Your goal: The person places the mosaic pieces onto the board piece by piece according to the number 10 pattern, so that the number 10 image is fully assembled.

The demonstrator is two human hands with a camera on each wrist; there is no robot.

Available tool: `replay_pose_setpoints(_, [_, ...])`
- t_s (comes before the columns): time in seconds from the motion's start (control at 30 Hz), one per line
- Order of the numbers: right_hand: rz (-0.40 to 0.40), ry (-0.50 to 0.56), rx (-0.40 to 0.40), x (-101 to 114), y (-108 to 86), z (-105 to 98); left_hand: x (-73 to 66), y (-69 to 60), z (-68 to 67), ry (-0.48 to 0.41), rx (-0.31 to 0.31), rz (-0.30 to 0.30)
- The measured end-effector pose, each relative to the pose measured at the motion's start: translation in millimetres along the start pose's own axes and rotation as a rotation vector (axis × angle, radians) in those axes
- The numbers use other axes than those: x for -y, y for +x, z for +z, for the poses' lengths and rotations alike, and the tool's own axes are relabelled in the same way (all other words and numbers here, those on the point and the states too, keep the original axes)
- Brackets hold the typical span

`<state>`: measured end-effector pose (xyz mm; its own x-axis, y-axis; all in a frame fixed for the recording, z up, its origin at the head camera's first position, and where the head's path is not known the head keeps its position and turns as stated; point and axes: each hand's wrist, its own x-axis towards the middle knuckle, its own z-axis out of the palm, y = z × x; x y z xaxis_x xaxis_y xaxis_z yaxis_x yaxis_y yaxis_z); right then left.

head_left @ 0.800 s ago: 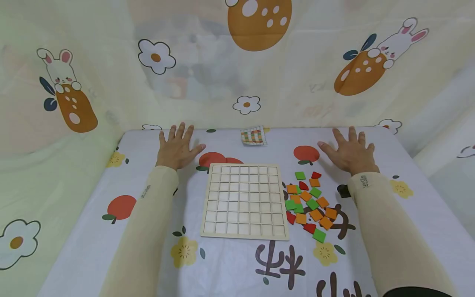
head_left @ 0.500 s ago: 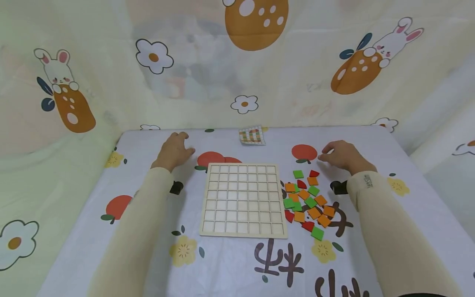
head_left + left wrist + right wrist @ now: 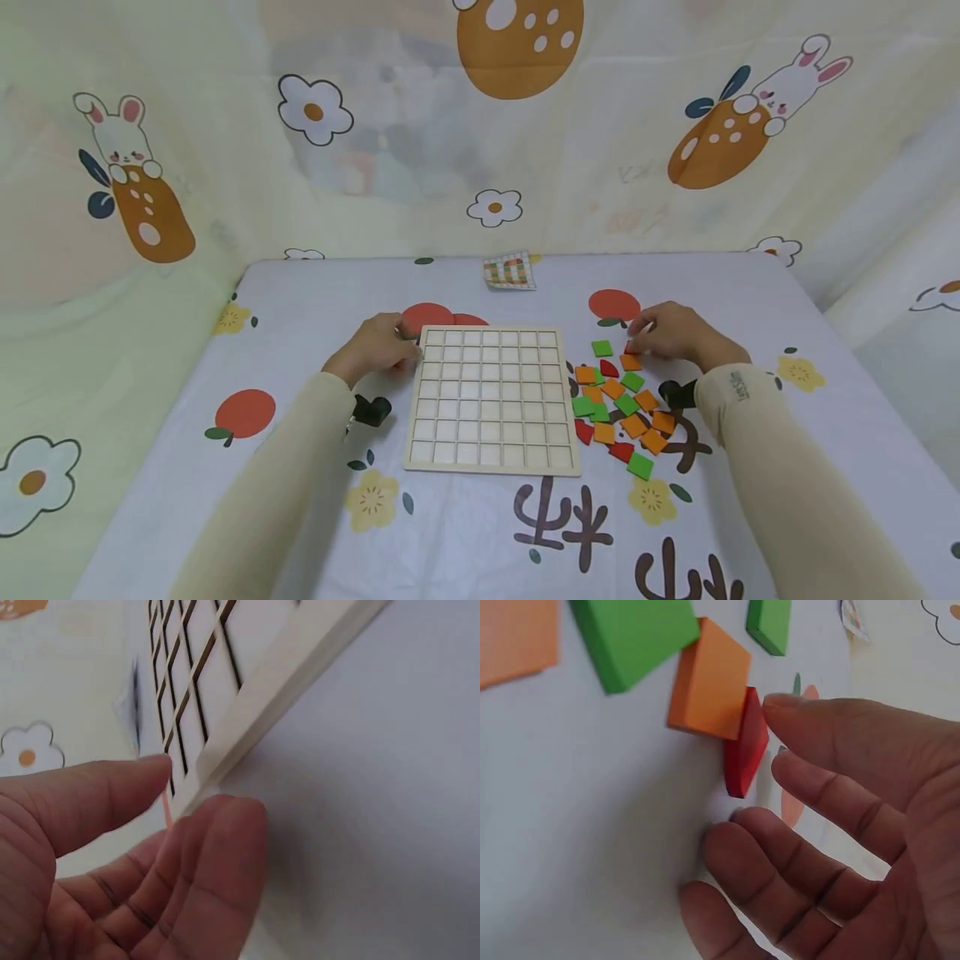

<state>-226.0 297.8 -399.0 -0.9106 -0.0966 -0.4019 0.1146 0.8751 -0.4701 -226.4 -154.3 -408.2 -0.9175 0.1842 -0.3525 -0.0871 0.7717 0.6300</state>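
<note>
The pale gridded board [image 3: 491,388] lies flat on the table, its cells bare. At its upper left corner is my left hand [image 3: 377,343]; in the left wrist view that hand [image 3: 112,900] has thumb and bent fingers apart around the board's corner [image 3: 214,757], contact unclear. My right hand [image 3: 678,333] is over the top of the loose pieces. In the right wrist view its thumb tip is at or against a red piece [image 3: 746,750], beside an orange square [image 3: 712,682]; the other fingers [image 3: 772,900] are loosely bent, gripping nothing.
Green, orange and red pieces [image 3: 633,426] lie scattered right of the board, some overlapping. A small checked paper [image 3: 510,272] lies near the table's far edge. Patterned cloth [image 3: 405,183] hangs behind the table. Dark wrist devices [image 3: 372,410] show at both cuffs.
Both hands have left their spread poses near the far edge and moved nearer, fingers bending. The left has reached the board's corner, the right the topmost loose pieces. Board and pieces lie as before.
</note>
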Motion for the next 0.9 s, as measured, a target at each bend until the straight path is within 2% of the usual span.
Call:
replay_pose_setpoints(0.27, [0.004, 0.009, -0.014, -1.4, 0.8, 8.5, -1.1, -6.8, 15.1, -0.095, 0.016, -0.027])
replay_pose_setpoints(0.67, [-0.016, 0.01, -0.024, -2.7, -1.0, 8.6, -3.8, -12.6, 24.4, -0.112, -0.034, -0.029])
replay_pose_setpoints(0.9, [-0.063, 0.085, -0.038, -5.2, -4.1, 7.0, -1.6, -15.0, 30.1, -0.145, -0.03, -0.044])
